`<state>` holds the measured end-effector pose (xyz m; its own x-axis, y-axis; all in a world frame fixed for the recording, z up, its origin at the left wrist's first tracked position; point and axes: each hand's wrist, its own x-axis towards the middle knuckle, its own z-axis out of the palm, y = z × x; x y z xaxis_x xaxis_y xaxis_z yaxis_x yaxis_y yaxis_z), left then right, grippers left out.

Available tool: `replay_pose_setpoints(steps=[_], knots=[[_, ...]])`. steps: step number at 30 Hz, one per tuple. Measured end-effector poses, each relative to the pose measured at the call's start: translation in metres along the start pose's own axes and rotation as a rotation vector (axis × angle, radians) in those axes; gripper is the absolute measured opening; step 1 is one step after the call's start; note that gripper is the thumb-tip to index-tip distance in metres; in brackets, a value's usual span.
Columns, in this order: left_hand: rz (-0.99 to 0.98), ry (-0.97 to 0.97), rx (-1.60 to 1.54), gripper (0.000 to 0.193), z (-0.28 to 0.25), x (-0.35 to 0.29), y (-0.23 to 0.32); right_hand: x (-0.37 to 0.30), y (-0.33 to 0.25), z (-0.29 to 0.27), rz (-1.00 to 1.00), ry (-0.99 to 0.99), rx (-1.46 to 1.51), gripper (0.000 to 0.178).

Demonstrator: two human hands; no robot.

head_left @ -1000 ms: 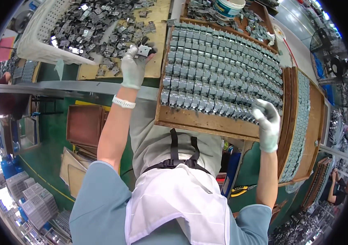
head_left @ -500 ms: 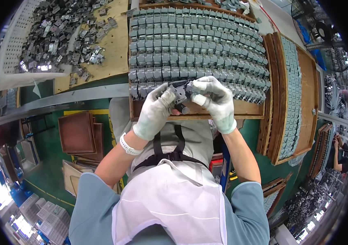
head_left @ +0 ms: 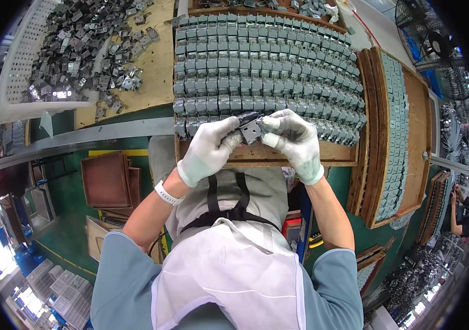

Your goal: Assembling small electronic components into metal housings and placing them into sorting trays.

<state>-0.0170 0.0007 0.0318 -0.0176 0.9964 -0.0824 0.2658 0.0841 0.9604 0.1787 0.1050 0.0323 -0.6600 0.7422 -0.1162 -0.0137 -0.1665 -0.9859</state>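
Barely shifted since half a second ago: left hand (head_left: 208,149) and right hand (head_left: 295,140) pinching small metal part (head_left: 252,129) above wooden tray (head_left: 300,155); perhaps loosely, risking a drop onto the rows.

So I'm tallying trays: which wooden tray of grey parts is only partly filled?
The tray at the right: one strip of parts, bare wood beside it. The middle tray is packed in rows.

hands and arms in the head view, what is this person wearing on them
Both the left hand and the right hand wear white knit gloves with greyish, soiled fingers and palms. A white wristband circles the left wrist. Forearms are uncovered; short blue-grey sleeves end near the elbows.
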Motion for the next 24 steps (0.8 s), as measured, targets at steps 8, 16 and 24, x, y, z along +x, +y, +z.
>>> replay_pose_setpoints(steps=[8,16,24], knots=[[-0.13,0.089,-0.488,0.018,0.008,-0.009,-0.011,-0.001,-0.009,-0.004,0.065,-0.076,-0.243,0.023],[-0.147,-0.014,-0.366,0.022,-0.002,-0.003,-0.015,-0.015,0.0,0.006,0.038,-0.042,-0.326,0.024],[-0.089,-0.041,-0.442,0.024,0.016,-0.015,-0.013,-0.028,-0.001,-0.007,0.199,-0.113,-0.13,0.057]])
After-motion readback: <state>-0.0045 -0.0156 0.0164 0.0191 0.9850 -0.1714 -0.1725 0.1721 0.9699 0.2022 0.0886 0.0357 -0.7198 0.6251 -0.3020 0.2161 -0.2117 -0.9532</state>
